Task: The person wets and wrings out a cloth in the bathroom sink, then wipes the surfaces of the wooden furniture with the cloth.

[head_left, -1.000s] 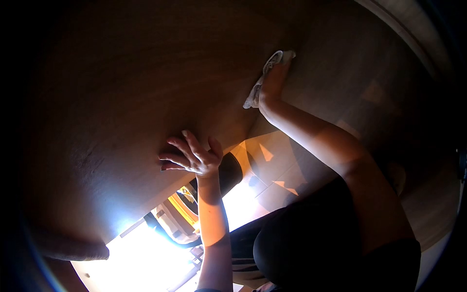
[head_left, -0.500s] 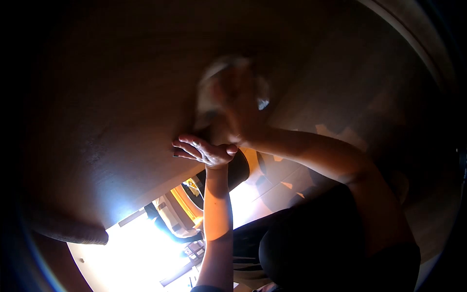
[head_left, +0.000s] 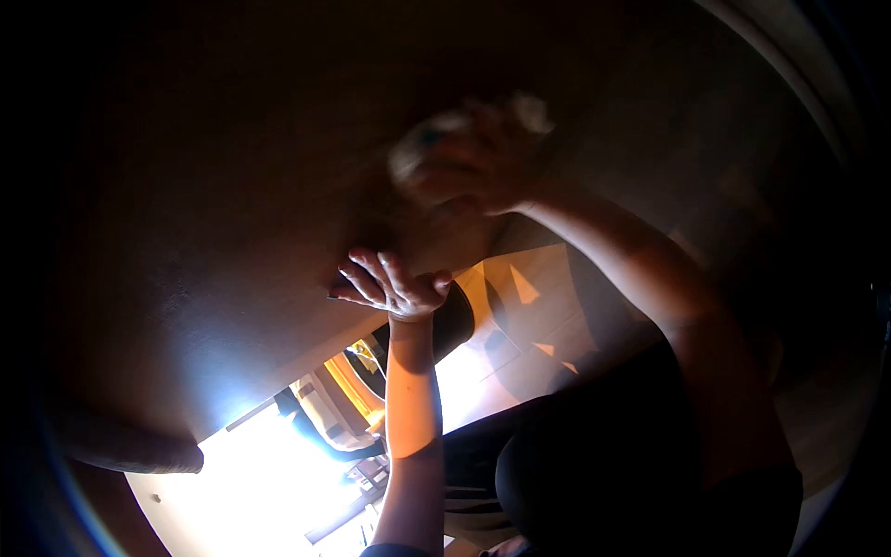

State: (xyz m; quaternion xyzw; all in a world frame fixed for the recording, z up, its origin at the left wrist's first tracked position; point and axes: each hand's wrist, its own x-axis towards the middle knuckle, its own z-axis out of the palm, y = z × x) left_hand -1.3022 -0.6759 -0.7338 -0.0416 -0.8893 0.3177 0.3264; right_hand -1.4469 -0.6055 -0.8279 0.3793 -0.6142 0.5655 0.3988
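Note:
My right hand (head_left: 483, 167) is blurred by motion and closed over a pale, crumpled cloth (head_left: 422, 139), holding it against a broad dark brown surface (head_left: 232, 241). Parts of the cloth stick out on both sides of the fingers. Lower down, my left hand (head_left: 394, 286) has its fingers spread near the edge of the same surface, with nothing held. Whether its fingertips press on the surface, I cannot tell.
Behind my left forearm is a dark cylindrical object (head_left: 453, 320) beside an orange-lit yellow part (head_left: 345, 385). Tiled floor (head_left: 520, 334) shows patches of light and shadow. Glare whitens the lower left. A thick rounded edge (head_left: 130, 450) borders the surface there.
My right hand and the cloth have swept up and slightly right across the surface, away from my left hand. The left fingers have spread and lifted a little, while that arm stays nearly in place.

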